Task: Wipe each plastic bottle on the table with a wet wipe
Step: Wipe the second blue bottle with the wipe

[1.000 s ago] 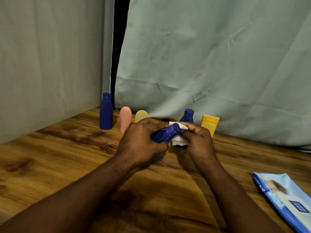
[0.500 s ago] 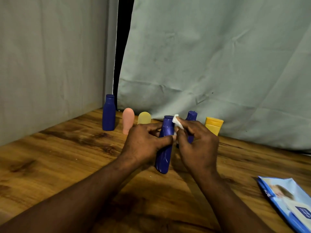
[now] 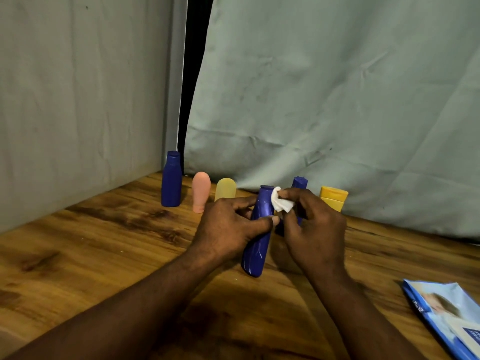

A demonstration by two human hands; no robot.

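Near the worktop's [image 3: 78, 242] middle, the left hand [image 3: 228, 229] grips a blue bottle [image 3: 257, 245] upright, its base seemingly resting on the wood. The right hand [image 3: 314, 229] pinches a wet wipe [image 3: 280, 203] against its neck. Best to turn the bottle while stroking downward. Five more bottles line the far edge before grey cloth.

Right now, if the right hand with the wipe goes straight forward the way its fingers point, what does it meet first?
Most likely the held blue bottle: the right hand already presses the wet wipe against its upper part. Depth is unclear.
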